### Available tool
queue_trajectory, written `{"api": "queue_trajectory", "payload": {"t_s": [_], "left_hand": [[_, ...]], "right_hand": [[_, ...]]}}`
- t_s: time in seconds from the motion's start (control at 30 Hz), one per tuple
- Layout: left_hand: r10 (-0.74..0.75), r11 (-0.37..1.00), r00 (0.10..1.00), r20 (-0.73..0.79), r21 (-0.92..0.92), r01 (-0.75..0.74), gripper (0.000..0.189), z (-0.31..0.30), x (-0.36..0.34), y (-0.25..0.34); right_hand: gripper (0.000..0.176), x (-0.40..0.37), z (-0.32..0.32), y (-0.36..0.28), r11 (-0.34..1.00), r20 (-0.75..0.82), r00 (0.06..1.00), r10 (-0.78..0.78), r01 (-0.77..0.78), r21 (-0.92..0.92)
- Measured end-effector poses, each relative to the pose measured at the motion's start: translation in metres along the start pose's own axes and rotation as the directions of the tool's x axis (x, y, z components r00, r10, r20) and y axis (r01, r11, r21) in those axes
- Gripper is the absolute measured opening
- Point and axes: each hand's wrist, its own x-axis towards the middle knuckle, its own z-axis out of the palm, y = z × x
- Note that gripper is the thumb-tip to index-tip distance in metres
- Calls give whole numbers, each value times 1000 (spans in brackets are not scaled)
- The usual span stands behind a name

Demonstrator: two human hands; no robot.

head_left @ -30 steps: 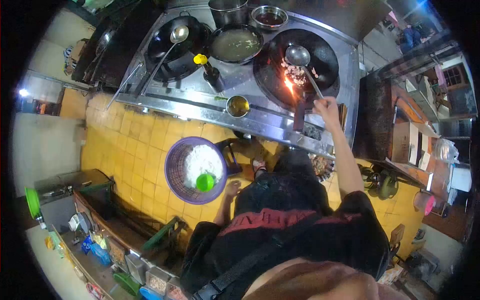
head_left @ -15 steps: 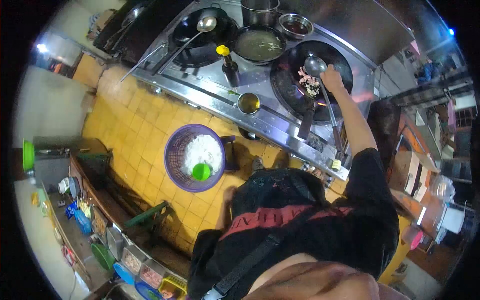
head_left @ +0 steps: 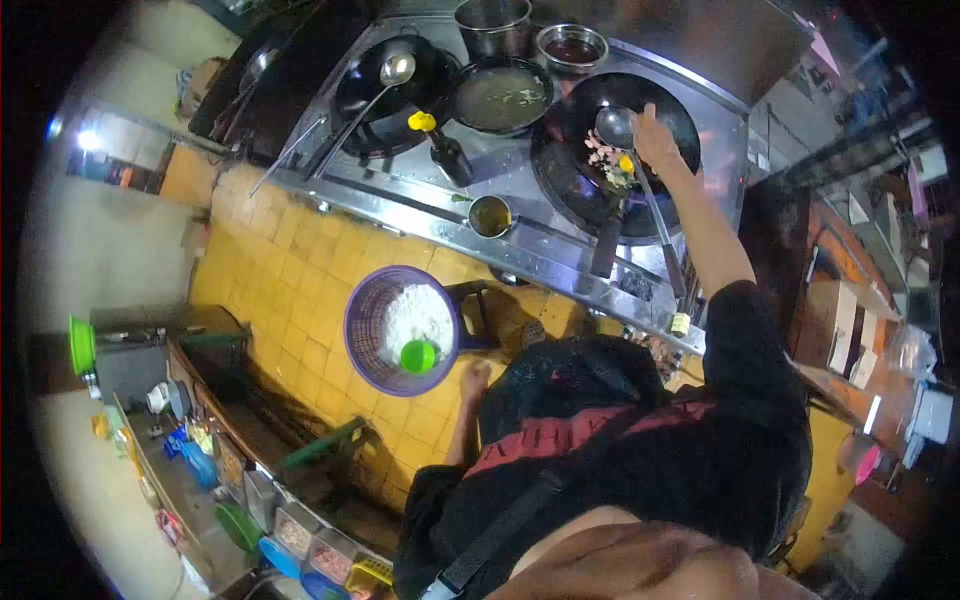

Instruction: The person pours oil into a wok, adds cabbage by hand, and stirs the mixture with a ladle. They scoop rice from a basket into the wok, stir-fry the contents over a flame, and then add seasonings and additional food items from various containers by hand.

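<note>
My right hand (head_left: 655, 142) is over the black wok (head_left: 683, 115) on the right burner, its fingers closed beside the ladle bowl (head_left: 614, 126); what they hold, if anything, I cannot make out. The ladle's handle slants across the wok's near rim. Pink diced pieces (head_left: 600, 153), pale bits and a bright yellow blob (head_left: 626, 162) lie in the wok. My left hand (head_left: 475, 378) hangs low, right of the purple basket (head_left: 352, 335), with fingers curled; any content is hidden. White stuff (head_left: 415, 315) and a green bowl (head_left: 418, 356) are in the basket.
On the stove stand a second wok (head_left: 365, 85) with a ladle (head_left: 397, 69), a pan of liquid (head_left: 502, 97), a steel bowl (head_left: 572, 48), a dark yellow-topped bottle (head_left: 450, 160) and a small oil pot (head_left: 490, 216). Food trays (head_left: 330, 560) line the lower left counter.
The yellow blob now shows in the wok, where it was not visible before. My right hand has tilted, with one finger pointing up. My left hand shows more fully. The whole view has shifted slightly.
</note>
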Motion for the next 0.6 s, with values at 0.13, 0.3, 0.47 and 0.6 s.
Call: {"api": "queue_trajectory", "payload": {"t_s": [0.13, 0.3, 0.47, 0.6], "left_hand": [[304, 952, 919, -252, 48, -302, 27, -32, 74, 111], [616, 783, 723, -313, 350, -515, 41, -61, 167, 203], [474, 845, 871, -133, 349, -406, 73, -65, 207, 262], [555, 745, 799, 233, 288, -602, 77, -68, 267, 241]], "right_hand": [[37, -25, -30, 21, 984, -518, 854, 54, 44, 175], [32, -166, -104, 37, 292, -4, 810, 587, -207, 934], [26, -341, -93, 78, 248, -32, 568, 822, -307, 919], [28, -434, -59, 102, 230, -43, 471, 881, -346, 910]]}}
